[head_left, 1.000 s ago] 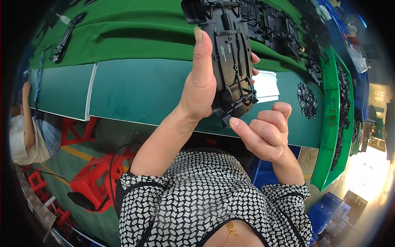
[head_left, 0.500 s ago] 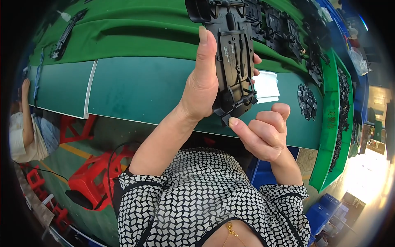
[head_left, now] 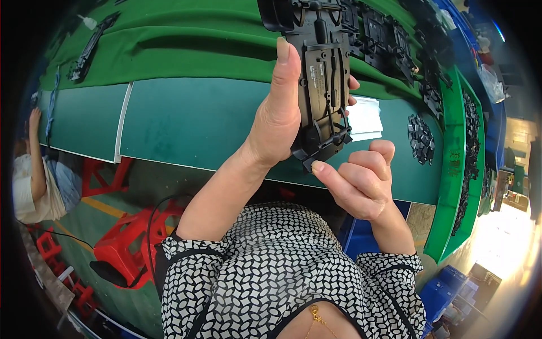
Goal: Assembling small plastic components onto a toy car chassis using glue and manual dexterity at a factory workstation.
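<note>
Nearest, at the lower edge: a loose black-and-white patterned blouse (head_left: 276,260). Above it, bare left hand (head_left: 278,121) wrapped firmly round a long black moulded-plastic vehicle chassis (head_left: 324,85), thumb along one side, fingertips showing at the other. Underside toward the camera, held up over the bench's near edge. Bare right hand (head_left: 364,183) at the lower end, fingers curled in, thumb tip touching a small black plastic end tab (head_left: 307,163); hard to tell whether pinched or only pressed, or whether separate from the chassis.

Just changed: only a slight swing of the chassis's upper end to the right, along with the left thumb. Lower end almost in place, right thumb still against the tab. By judgement, same step in hand, with small steadying or tilting only.

Farther off: smooth dark-green bench top (head_left: 197,121), white paper sheets (head_left: 366,117) and a heap of small black plastic pieces (head_left: 421,139), beside a long bright-green plastic bin (head_left: 451,186) of black parts. Beyond, rumpled green cloth (head_left: 192,48) under more black chassis (head_left: 375,34). Far left, a co-worker's hand (head_left: 35,121) at the bench.
</note>
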The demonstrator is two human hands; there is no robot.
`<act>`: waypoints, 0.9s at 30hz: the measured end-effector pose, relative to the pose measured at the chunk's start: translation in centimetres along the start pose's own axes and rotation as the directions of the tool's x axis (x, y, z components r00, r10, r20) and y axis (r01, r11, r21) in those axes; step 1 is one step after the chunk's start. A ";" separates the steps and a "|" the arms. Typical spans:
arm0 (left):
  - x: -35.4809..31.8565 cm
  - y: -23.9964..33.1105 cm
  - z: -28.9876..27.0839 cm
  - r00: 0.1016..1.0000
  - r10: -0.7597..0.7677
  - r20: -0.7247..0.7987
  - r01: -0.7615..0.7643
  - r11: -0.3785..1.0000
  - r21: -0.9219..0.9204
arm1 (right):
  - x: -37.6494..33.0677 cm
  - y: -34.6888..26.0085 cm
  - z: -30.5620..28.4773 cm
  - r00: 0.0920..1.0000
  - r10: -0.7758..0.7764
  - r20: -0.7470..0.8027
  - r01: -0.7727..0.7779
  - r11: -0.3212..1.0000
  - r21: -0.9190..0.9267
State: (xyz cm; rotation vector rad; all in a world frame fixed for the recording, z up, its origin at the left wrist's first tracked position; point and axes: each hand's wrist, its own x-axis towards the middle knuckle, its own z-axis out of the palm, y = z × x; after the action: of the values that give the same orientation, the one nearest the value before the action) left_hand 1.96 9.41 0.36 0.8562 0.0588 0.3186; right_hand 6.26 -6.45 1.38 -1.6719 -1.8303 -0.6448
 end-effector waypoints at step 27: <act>-0.2 0.3 0.4 0.999 0.031 -0.023 -0.030 0.999 0.037 | 0.3 0.4 1.2 0.996 -0.058 -0.068 0.059 0.998 0.011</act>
State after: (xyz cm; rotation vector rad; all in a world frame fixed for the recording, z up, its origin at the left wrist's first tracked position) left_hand 1.74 9.18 0.82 0.8900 0.0736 0.3574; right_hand 6.54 -5.34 0.74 -1.5736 -1.8378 -0.7041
